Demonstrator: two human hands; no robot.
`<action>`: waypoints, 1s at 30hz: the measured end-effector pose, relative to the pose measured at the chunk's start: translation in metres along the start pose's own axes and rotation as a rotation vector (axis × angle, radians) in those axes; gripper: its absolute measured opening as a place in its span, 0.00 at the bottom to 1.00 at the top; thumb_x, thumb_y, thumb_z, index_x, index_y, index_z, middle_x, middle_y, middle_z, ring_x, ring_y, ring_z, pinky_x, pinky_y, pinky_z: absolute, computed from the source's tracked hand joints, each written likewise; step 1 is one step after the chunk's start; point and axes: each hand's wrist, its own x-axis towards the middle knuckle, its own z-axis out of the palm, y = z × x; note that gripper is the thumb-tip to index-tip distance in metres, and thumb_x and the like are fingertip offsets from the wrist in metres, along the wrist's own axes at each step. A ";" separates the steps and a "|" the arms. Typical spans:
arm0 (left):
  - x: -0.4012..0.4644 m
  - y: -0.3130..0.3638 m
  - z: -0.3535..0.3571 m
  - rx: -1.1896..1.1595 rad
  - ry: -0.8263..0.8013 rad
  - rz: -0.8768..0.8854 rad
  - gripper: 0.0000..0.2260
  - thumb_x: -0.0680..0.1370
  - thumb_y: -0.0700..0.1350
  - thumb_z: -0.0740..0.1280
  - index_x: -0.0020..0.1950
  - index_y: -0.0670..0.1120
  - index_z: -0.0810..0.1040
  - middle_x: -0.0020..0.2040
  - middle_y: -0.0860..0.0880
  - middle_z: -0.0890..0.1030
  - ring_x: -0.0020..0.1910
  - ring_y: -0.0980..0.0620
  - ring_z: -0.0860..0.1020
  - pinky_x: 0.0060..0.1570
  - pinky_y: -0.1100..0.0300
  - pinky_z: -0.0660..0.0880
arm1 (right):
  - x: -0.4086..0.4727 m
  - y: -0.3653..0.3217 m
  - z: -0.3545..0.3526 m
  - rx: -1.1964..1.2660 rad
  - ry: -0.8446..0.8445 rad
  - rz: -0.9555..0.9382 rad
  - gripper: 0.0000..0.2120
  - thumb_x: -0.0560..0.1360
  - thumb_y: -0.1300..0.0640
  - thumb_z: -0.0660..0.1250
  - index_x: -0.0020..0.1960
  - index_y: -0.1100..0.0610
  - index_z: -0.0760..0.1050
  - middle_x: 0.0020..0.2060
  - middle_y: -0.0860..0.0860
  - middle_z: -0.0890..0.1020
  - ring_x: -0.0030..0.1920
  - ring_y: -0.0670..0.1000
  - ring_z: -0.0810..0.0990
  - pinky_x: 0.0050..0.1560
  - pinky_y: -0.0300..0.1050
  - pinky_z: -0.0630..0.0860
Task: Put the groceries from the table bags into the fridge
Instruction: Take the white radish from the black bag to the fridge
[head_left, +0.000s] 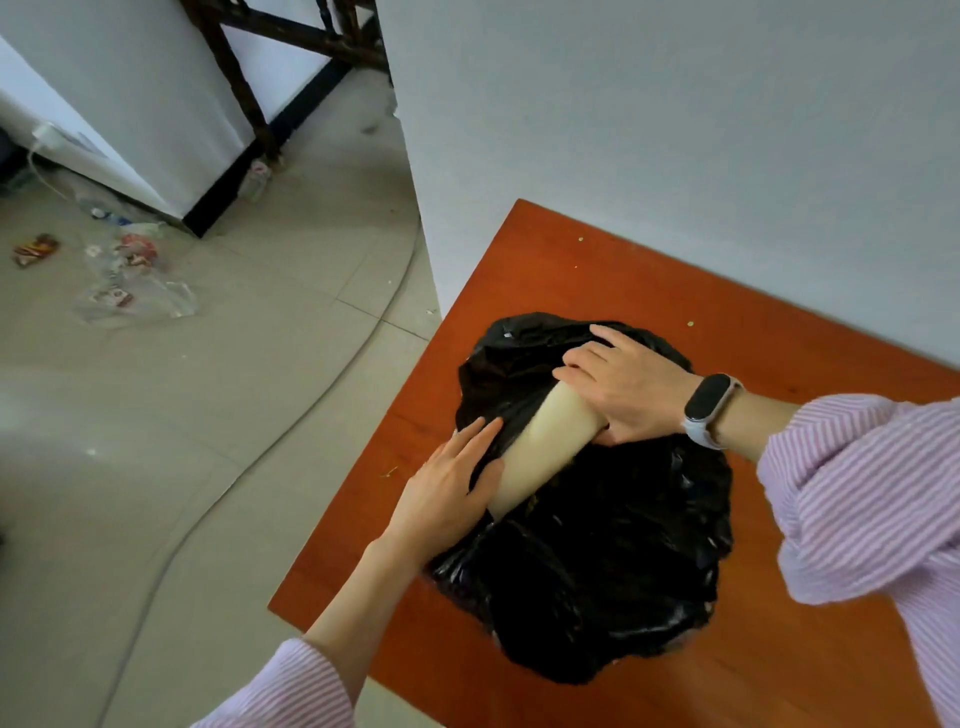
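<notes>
A black plastic bag (597, 561) lies spread on the orange-brown table (582, 270). A pale cream cylinder, seemingly a white radish (540, 447), sticks out of the bag's opening. My right hand (628, 384) grips the far end of the radish, fingers curled over it and the bag's edge. My left hand (447, 488) lies with straight fingers against the bag's plastic along the near left side of the radish. The rest of the bag's contents is hidden.
A white wall (675, 130) runs along the table's far side. A white appliance, maybe the fridge (119, 93), stands at the upper left. Wrappers and clear plastic litter (130, 275) lie on the tiled floor, and a cable (291, 426) snakes across it.
</notes>
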 end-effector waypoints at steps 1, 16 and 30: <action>-0.001 0.002 0.002 -0.017 0.026 0.004 0.21 0.81 0.54 0.51 0.74 0.58 0.54 0.75 0.55 0.59 0.74 0.52 0.57 0.69 0.55 0.61 | -0.010 0.000 0.000 0.023 0.011 0.017 0.38 0.58 0.40 0.71 0.60 0.63 0.73 0.49 0.59 0.80 0.48 0.58 0.80 0.57 0.57 0.74; 0.065 0.049 -0.022 0.301 0.070 0.184 0.16 0.78 0.51 0.62 0.66 0.55 0.72 0.66 0.55 0.71 0.65 0.52 0.69 0.61 0.53 0.65 | -0.124 -0.031 -0.005 0.347 -0.153 0.538 0.34 0.67 0.34 0.63 0.66 0.52 0.65 0.59 0.48 0.74 0.56 0.51 0.75 0.49 0.44 0.70; 0.016 0.005 0.014 0.624 0.162 0.181 0.30 0.64 0.43 0.75 0.65 0.48 0.73 0.61 0.50 0.78 0.60 0.44 0.67 0.52 0.47 0.72 | -0.115 -0.064 0.006 0.380 -0.040 0.450 0.33 0.73 0.44 0.64 0.72 0.56 0.58 0.66 0.55 0.69 0.65 0.57 0.68 0.62 0.53 0.67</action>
